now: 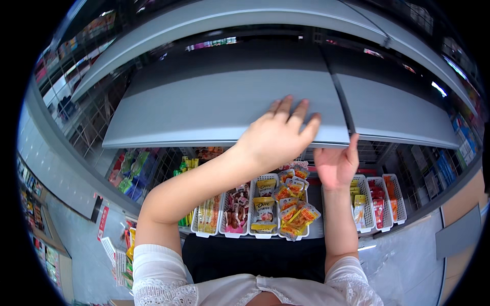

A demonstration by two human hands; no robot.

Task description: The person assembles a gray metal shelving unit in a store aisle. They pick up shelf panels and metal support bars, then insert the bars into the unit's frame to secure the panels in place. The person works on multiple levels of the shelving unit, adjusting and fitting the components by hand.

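Observation:
A wide grey shelf panel (219,97) spans the view ahead of me, with a dark narrow gap between it and a second grey panel (403,109) on the right. My left hand (278,133) lies on top of the first panel near its right front corner, fingers spread and slightly blurred. At that same corner my right hand (336,166) grips the front edge from below. Its thumb points up beside the gap, while its other fingers are hidden under the panel.
Below the panels, white baskets hold yellow bags (264,204), orange snack packs (296,209) and pink-brown packets (236,209). More baskets with red packets (377,209) stand at right. Another grey shelf (229,18) hangs above. Wire mesh (84,115) borders the left side.

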